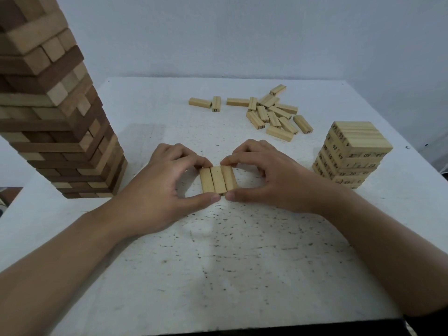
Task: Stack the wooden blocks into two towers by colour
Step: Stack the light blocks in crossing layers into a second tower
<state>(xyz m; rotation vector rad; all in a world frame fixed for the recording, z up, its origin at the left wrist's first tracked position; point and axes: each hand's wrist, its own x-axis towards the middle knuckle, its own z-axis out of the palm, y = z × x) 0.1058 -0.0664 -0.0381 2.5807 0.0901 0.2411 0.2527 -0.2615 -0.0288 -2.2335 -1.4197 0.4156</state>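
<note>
Centrally on the white, dark-flecked worktop (218,263), three blocks (218,179) lie side by side; curled fingers (191,160) of left hand (157,187) and right hand (274,180) pinch their ends. Brown tower (60,117) stands left, pale tower (351,156) right, loose blocks (274,115) beyond, before a plain grey wall (218,32).

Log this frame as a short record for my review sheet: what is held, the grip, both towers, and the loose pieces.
held: row of three pale wooden blocks, flat and side by side on the speckled white table
grip: left hand and right hand both pinch the row, thumbs at its near end, fingers at its far end
left side: tall tower of mixed dark brown and pale wooden blocks
right side: shorter tower of pale numbered wooden blocks
far side: scattered pile of loose pale wooden blocks, not yet stacked
</note>
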